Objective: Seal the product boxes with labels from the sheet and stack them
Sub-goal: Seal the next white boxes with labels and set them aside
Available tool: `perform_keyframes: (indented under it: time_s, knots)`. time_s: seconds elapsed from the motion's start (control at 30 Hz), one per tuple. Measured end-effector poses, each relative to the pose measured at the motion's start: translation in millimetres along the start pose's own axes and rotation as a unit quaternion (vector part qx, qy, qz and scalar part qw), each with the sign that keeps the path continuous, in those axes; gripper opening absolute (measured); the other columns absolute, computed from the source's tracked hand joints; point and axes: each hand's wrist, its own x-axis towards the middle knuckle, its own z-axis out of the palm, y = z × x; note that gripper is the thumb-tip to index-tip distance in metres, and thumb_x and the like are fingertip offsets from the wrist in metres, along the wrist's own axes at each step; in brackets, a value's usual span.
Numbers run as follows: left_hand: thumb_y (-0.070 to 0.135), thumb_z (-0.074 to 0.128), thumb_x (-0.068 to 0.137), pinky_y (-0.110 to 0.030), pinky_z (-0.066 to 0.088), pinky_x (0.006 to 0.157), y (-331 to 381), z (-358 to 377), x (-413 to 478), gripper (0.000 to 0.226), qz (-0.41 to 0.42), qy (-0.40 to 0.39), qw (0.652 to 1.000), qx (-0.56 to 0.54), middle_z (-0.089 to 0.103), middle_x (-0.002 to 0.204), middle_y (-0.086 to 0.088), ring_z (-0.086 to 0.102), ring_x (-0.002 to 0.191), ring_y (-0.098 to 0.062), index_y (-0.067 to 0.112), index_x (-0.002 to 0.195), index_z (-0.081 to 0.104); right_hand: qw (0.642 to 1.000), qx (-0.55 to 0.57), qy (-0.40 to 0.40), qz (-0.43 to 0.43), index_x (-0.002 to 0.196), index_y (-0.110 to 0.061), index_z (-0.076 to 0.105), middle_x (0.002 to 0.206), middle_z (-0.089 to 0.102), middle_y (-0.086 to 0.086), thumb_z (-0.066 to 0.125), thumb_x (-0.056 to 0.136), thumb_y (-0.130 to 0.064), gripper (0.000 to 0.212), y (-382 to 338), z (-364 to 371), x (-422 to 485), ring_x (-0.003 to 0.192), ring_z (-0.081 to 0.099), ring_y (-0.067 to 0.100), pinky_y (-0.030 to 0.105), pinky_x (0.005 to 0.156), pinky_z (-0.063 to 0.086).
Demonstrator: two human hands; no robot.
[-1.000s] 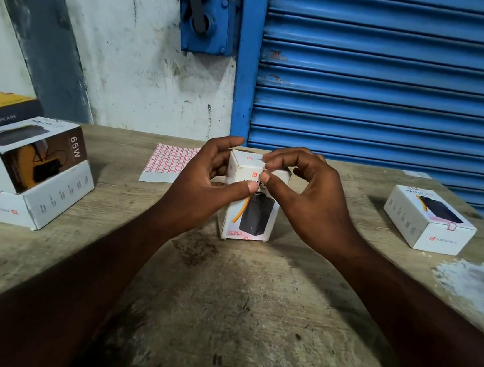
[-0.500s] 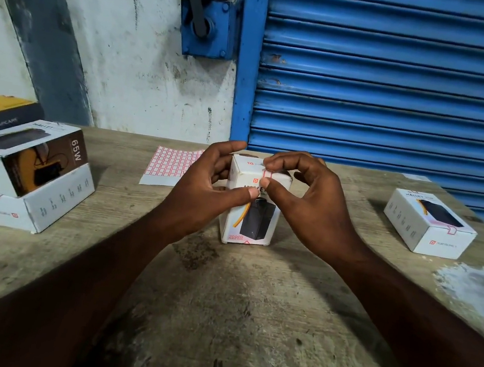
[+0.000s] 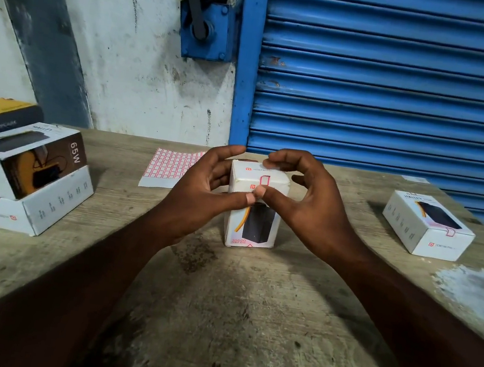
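A white cardboard product box [image 3: 255, 222] is stood upright at the middle of the worn wooden table [image 3: 232, 320]. It is gripped by the left hand [image 3: 202, 193], whose fingers are curled round its left side, and by the right hand [image 3: 314, 205], whose forefinger is laid on its top. Both thumbs are pressed on its front face, just below a small red-bordered label [image 3: 263, 180] folded over the top edge. A sheet of red-bordered labels [image 3: 168, 170] is laid just behind the left hand. Two stacked white boxes [image 3: 19, 178] are seen at the left, and a single flat white box [image 3: 425, 229] well to the right.
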Motion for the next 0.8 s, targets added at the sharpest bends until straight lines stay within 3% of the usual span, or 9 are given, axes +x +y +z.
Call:
perform_keyframes:
  time_s: [0.17, 0.23, 0.33, 0.43, 0.6, 0.73, 0.8]
  knots:
    - [0.016, 0.083, 0.072, -0.042, 0.049, 0.109, 0, -1, 0, 0.080, -0.010, -0.015, 1.000, -0.011, 0.067, 0.133, 0.003, 0.062, 0.125, -0.013, 0.028, 0.142, 0.048, 0.999, 0.017, -0.005, 0.030, 0.123, -0.022, 0.061, 0.125, 0.064, -0.012, 0.078, 0.079, -0.032, 0.049, 4, 0, 1, 0.122, 0.056, 0.005, 0.041, 0.106, 0.046]
    - [0.020, 0.085, 0.070, -0.044, 0.048, 0.109, 0, -1, 0, 0.081, -0.014, -0.019, 1.000, -0.014, 0.067, 0.134, 0.003, 0.062, 0.126, -0.015, 0.029, 0.142, 0.049, 0.997, 0.044, -0.019, 0.055, 0.128, -0.019, 0.057, 0.130, 0.062, -0.011, 0.081, 0.083, -0.023, 0.051, 8, -1, 1, 0.125, 0.055, 0.003, 0.040, 0.106, 0.047]
    - [0.029, 0.086, 0.066, -0.045, 0.049, 0.108, 1, -2, 0, 0.083, -0.020, -0.017, 0.999, -0.026, 0.066, 0.135, 0.001, 0.062, 0.126, -0.017, 0.030, 0.141, 0.051, 0.992, 0.095, -0.043, 0.068, 0.129, -0.011, 0.055, 0.129, 0.063, -0.002, 0.077, 0.087, -0.007, 0.047, 11, 1, 0, 0.120, 0.060, 0.007, 0.027, 0.094, 0.052]
    - [0.027, 0.086, 0.067, -0.044, 0.049, 0.108, 2, -2, 0, 0.081, -0.021, -0.017, 0.999, -0.031, 0.066, 0.134, 0.001, 0.062, 0.126, -0.015, 0.030, 0.140, 0.051, 0.991, 0.112, -0.051, 0.057, 0.128, -0.009, 0.055, 0.127, 0.063, -0.001, 0.072, 0.088, 0.002, 0.044, 12, 3, -1, 0.116, 0.063, 0.007, 0.025, 0.091, 0.053]
    - [0.029, 0.085, 0.068, -0.043, 0.049, 0.108, 2, 1, 0, 0.081, -0.022, -0.016, 0.999, -0.036, 0.066, 0.135, -0.001, 0.062, 0.125, -0.016, 0.026, 0.140, 0.051, 0.997, 0.074, -0.033, 0.010, 0.113, -0.029, 0.067, 0.139, 0.057, -0.008, 0.074, 0.083, -0.021, 0.032, 9, 4, -2, 0.133, 0.052, 0.007, 0.042, 0.105, 0.049]
    - [0.012, 0.081, 0.076, -0.043, 0.049, 0.109, 2, 2, -1, 0.072, -0.020, -0.016, 0.999, -0.031, 0.065, 0.136, 0.000, 0.061, 0.126, -0.014, 0.025, 0.141, 0.050, 0.996, 0.090, 0.005, 0.012, 0.093, -0.026, 0.071, 0.137, 0.062, -0.006, 0.073, 0.086, -0.024, 0.007, 5, 5, 0, 0.132, 0.052, 0.004, 0.051, 0.108, 0.047]
    - [0.010, 0.080, 0.078, -0.044, 0.049, 0.109, 3, 2, -1, 0.071, -0.018, -0.014, 0.999, -0.030, 0.064, 0.136, 0.001, 0.061, 0.126, -0.014, 0.025, 0.141, 0.050, 0.995, 0.095, 0.013, 0.014, 0.089, -0.024, 0.072, 0.134, 0.064, -0.005, 0.075, 0.088, -0.018, 0.007, 6, 5, 0, 0.130, 0.055, 0.004, 0.050, 0.108, 0.047]
